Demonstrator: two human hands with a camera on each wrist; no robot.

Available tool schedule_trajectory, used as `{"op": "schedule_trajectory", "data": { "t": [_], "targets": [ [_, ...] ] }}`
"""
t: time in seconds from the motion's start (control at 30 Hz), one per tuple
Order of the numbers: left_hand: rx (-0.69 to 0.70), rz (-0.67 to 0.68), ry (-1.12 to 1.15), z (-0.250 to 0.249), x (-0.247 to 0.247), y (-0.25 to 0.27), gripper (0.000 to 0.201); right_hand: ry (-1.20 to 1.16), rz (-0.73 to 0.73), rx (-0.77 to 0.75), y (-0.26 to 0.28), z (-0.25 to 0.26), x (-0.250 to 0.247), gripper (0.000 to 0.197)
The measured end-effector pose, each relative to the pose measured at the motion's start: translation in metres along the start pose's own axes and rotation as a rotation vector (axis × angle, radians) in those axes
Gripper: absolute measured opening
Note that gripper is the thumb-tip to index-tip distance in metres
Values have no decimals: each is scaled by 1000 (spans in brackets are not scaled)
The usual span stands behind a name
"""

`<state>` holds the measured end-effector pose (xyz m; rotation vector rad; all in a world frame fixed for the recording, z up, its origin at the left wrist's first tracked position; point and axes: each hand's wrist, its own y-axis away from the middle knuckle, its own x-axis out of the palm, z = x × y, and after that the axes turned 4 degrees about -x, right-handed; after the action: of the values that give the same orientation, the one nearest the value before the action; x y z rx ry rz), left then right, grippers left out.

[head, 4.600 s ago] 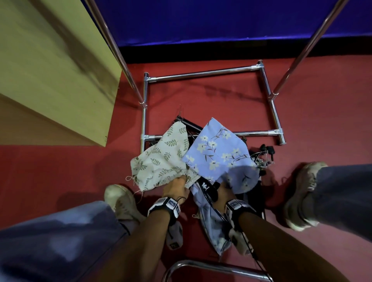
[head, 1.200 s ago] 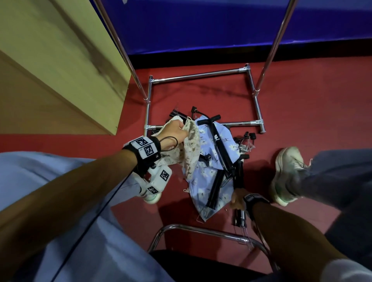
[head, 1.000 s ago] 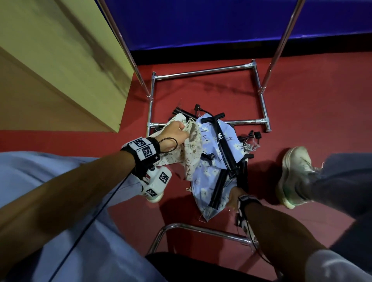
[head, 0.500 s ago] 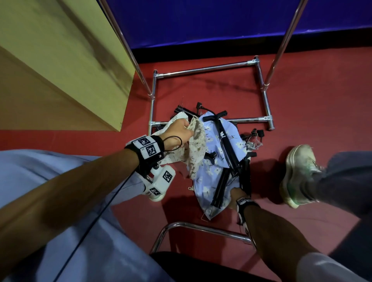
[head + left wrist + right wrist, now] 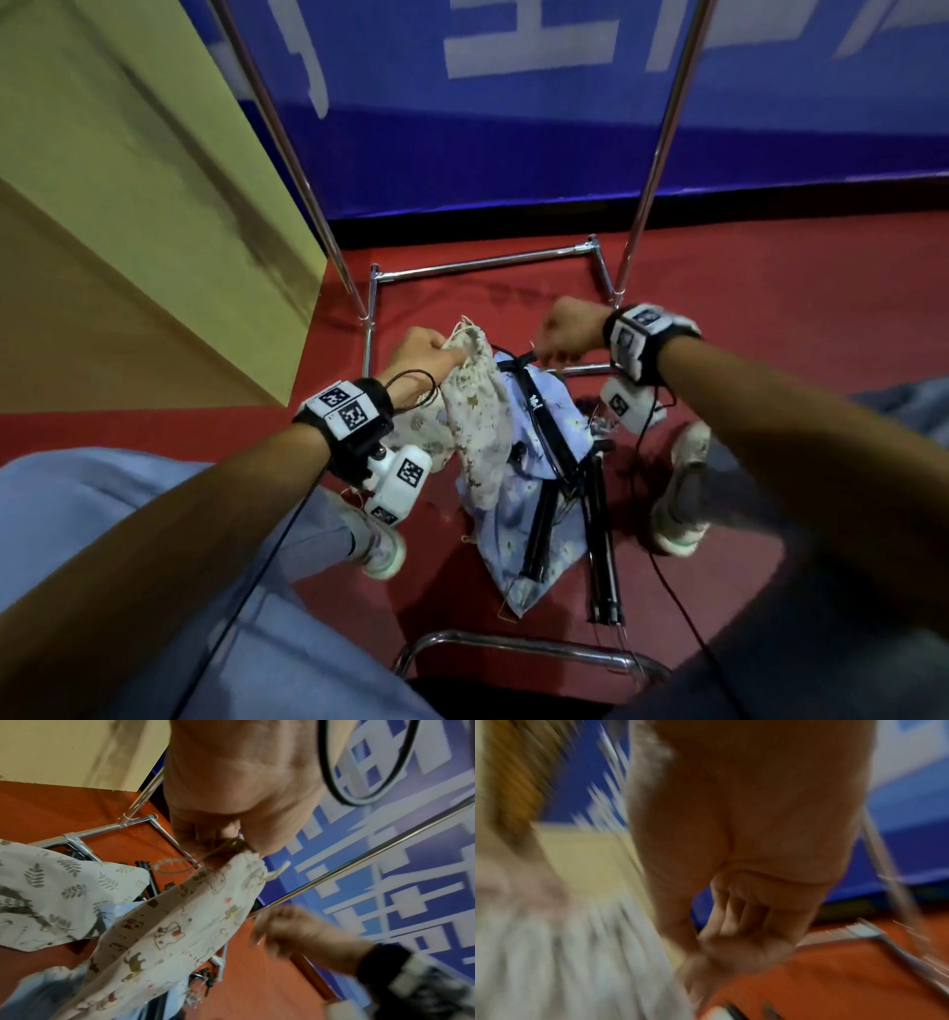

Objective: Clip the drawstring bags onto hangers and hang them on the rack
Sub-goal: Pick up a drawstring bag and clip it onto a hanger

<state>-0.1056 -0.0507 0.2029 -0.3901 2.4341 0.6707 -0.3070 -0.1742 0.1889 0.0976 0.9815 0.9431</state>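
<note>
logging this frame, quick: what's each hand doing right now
Left hand: closed, pinching the top of the cream bag.
Right hand: fingers curled, but too blurred to tell whether it holds anything.

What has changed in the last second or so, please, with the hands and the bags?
The right hand has left the black hangers low on the floor and risen up and forward, level with the left; whether it holds anything is blurred. The left hand still grips the cream bag by its top. The blue floral bag and hangers stay on the floor.
</note>
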Motion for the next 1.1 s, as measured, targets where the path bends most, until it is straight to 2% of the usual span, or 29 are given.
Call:
{"op": "schedule_trajectory", "data": {
  "t": [0.07,0.1,0.2,0.27,0.3,0.43,0.53,0.63,0.7,0.8,0.87,0.93,1.0,1.1],
  "targets": [
    [7,8,38,-5,-8,9,23,-261,-183,-165,25,44,-37,10],
    [19,36,72,-8,-12,16,25,-431,-218,-247,39,62,-39,9],
    [47,112,238,-14,-17,29,17,-735,-184,-366,72,90,-18,13],
    [36,124,310,-16,-15,34,1,-815,-168,-380,81,95,2,11],
    [22,133,319,-15,-14,35,5,-822,-179,-378,80,94,9,10],
    [-89,192,372,-12,-14,37,17,-675,-280,-316,62,82,15,10],
    [-147,164,407,-17,-15,30,16,-605,-262,-288,55,72,13,11],
    [-140,98,432,-22,-18,25,6,-213,-278,-368,57,67,10,12],
    [-108,30,376,-24,-22,23,7,81,-232,-425,59,65,11,13],
    [-53,-24,301,-28,-29,21,10,295,-182,-458,63,62,15,15],
    [-53,1,233,-29,-34,21,13,316,-180,-480,65,62,13,14],
    [-97,62,208,-29,-39,22,12,240,-201,-495,65,62,9,12],
    [-161,156,302,-31,-42,22,10,153,-250,-510,63,62,5,12],
    [-209,289,397,-33,-45,21,21,83,-321,-538,61,61,2,12]
  ]
}}
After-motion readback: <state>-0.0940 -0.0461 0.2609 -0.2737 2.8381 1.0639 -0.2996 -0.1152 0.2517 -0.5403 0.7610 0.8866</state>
